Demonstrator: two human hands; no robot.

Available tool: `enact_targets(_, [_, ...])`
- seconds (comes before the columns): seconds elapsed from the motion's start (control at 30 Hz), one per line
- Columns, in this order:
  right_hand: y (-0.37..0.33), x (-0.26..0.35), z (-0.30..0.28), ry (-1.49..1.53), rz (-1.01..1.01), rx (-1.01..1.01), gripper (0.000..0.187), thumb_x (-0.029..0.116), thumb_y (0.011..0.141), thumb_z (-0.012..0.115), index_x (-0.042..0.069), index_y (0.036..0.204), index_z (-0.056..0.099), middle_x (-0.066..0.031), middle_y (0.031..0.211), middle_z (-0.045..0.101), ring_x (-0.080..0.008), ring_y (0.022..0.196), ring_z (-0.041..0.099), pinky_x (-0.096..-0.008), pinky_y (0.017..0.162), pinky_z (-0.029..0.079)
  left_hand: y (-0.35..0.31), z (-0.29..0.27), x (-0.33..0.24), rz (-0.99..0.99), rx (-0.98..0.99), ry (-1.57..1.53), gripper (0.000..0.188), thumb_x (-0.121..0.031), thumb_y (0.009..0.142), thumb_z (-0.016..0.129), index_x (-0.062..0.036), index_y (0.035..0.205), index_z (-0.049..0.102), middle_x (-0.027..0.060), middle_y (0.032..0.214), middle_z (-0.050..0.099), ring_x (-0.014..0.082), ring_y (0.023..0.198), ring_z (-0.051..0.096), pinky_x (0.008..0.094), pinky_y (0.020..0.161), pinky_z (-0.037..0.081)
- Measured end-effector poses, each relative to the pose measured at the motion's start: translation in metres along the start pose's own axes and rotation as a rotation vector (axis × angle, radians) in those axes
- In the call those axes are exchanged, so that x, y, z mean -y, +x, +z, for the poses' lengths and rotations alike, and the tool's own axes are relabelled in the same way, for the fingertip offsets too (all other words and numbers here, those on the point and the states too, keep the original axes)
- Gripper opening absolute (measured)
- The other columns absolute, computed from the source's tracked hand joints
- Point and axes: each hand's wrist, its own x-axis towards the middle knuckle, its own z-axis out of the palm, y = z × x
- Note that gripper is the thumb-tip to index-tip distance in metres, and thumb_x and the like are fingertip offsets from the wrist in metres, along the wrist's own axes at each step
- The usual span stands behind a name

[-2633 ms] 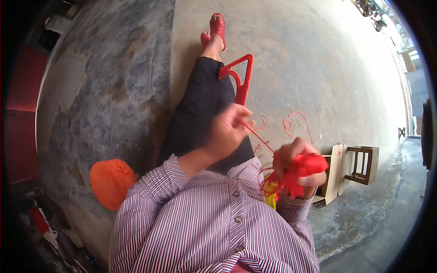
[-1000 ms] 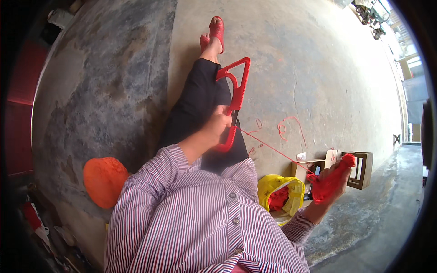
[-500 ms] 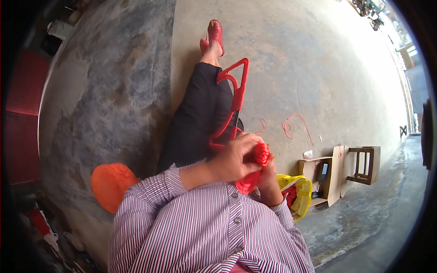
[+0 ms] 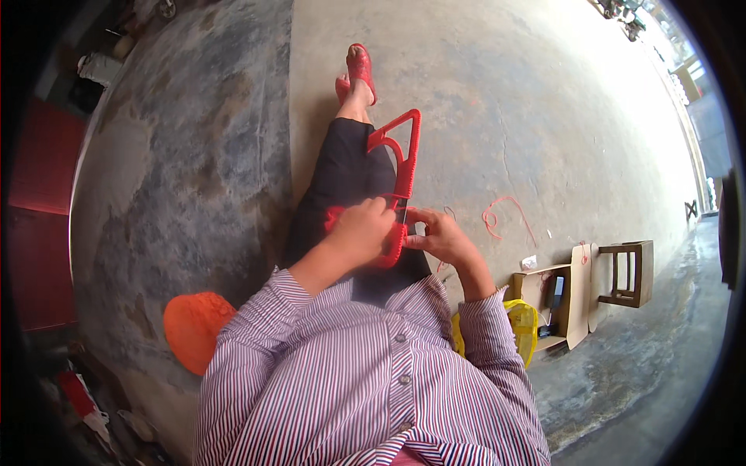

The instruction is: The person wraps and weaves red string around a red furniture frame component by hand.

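Observation:
A red angular frame (image 4: 409, 159), its edges wound with cord, lies along my thighs on black trousers. My left hand (image 4: 361, 231) is closed, slightly blurred, over the frame's near part. A red bundle (image 4: 334, 217), apparently cord, sticks out on the left side of that hand. Facing it from the right, my right hand (image 4: 441, 237) has thumb and fingers bent in a pinch at the frame's corded edge. What lies between those fingertips is too small to make out. A strand of red cord (image 4: 395, 196) crosses the frame just above both hands.
Loose red cord (image 4: 505, 208) lies on the concrete floor to the right. Beyond my right elbow are a yellow bag (image 4: 524, 330), an opened cardboard box (image 4: 579, 299) and a small wooden stool (image 4: 641, 273). An orange round object (image 4: 198, 330) is by my left elbow.
Both hands have moved forward from my belly to the frame and drawn apart. The red bundle has gone with the left hand. My forearms are more outstretched.

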Motion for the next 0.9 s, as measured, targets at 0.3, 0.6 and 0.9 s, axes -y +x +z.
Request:
enact_targets(0.3, [-0.012,-0.01,-0.029,-0.1,-0.15,-0.385,0.028,0.011,0.075,0.073,0.002,0.101,0.066,-0.0117,0.108,0.062,-0.0231,0.094,0.061,-0.0321,0.079,0.05,0.006,0.003,0.007,0.017,-0.5,-0.381,0.032,0.0,0.071,0.062,0.0008,0.102,0.057,0.0116,0.093,0.06,0.03,0.091,0.058,0.0342,0.082,0.048])
enact_targets(0.6, [-0.033,0.006,-0.051,1.004,-0.164,-0.253,0.039,0.02,0.079,0.074,-0.005,0.106,0.063,-0.0111,0.12,0.056,-0.0185,0.108,0.056,-0.03,0.093,0.044,0.022,0.041,-0.002,-0.701,-0.011,-1.654,0.044,-0.005,0.07,0.051,-0.0012,0.114,0.05,0.0007,0.095,0.049,0.0065,0.085,0.048,0.0188,0.081,0.04])
enact_targets(0.9, [-0.057,0.003,-0.053,1.703,-0.256,-0.402,0.02,0.021,0.09,0.064,0.009,0.104,0.058,-0.0093,0.111,0.06,-0.027,0.103,0.059,-0.0435,0.094,0.047,0.018,0.048,0.0,-0.621,-0.006,-1.678,0.046,-0.005,0.07,0.047,-0.0019,0.116,0.046,-0.0022,0.088,0.045,0.0053,0.077,0.041,0.0182,0.076,0.035])
